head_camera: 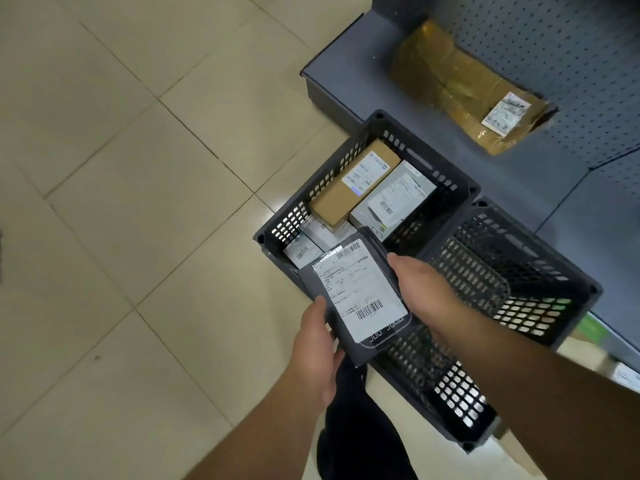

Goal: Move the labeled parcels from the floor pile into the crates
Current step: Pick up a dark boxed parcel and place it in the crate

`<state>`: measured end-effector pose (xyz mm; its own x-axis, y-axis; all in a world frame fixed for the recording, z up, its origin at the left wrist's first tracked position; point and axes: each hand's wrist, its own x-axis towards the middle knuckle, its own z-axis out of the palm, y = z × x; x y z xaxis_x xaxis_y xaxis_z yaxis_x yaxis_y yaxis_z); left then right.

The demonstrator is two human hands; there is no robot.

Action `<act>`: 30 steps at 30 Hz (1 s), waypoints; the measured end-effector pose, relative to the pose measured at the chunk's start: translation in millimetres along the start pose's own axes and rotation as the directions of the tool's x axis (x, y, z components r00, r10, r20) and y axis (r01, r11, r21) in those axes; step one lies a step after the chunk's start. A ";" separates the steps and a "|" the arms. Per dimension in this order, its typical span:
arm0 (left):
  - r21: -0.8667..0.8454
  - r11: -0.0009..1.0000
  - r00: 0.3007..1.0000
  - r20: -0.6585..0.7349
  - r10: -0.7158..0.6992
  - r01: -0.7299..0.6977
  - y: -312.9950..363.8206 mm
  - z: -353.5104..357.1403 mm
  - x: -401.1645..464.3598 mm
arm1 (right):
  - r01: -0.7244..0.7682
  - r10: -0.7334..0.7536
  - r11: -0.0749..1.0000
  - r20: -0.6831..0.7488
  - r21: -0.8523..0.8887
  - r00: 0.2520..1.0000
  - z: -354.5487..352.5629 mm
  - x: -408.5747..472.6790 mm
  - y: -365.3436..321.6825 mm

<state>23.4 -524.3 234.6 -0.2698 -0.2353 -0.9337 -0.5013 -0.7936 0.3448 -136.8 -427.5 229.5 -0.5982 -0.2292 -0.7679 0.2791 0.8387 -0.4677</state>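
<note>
Both hands hold one flat dark grey parcel [356,299] with a white barcode label, above the near corner of the left crate. My left hand [317,348] grips its lower left edge. My right hand [420,292] grips its right edge. The left dark crate [287,216] holds a brown cardboard box [353,183], a grey labeled parcel [393,199] and other white-labeled parcels partly hidden under the held one. The right dark crate [512,299] shows only its mesh floor and walls.
A grey low shelf [346,74] with a perforated back stands behind the crates. A brown taped parcel [464,84] with a label lies on it. Beige tiled floor [138,202] spreads to the left. My dark trouser leg [360,427] is below the hands.
</note>
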 end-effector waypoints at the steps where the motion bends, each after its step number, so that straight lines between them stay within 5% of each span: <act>1: -0.003 1.000 1.000 0.001 0.001 -0.001 5.8 6.4 6.9 | -0.009 0.008 1.000 0.011 0.012 1.000 -3.2 10.2 -4.8; 16: 0.112 0.989 0.992 -0.082 -0.091 0.100 70.5 33.2 102.7 | -0.054 0.061 0.973 0.024 -0.226 0.998 5.4 122.9 -20.0; 23: 0.426 0.896 0.993 -0.038 -0.115 0.121 107.4 31.1 149.0 | -0.364 0.370 0.926 -0.052 0.097 0.927 24.9 143.4 -10.2; 30: 0.725 0.685 0.994 0.110 -0.012 -0.072 159.3 39.6 189.1 | -0.455 0.540 0.644 0.055 0.615 0.840 75.2 139.9 -8.6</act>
<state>-140.1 -673.0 116.7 -0.3523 -0.1627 -0.9216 -0.9202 -0.1195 0.3728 -166.4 -503.9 93.1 -0.3099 0.2335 -0.9216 0.9138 0.3410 -0.2208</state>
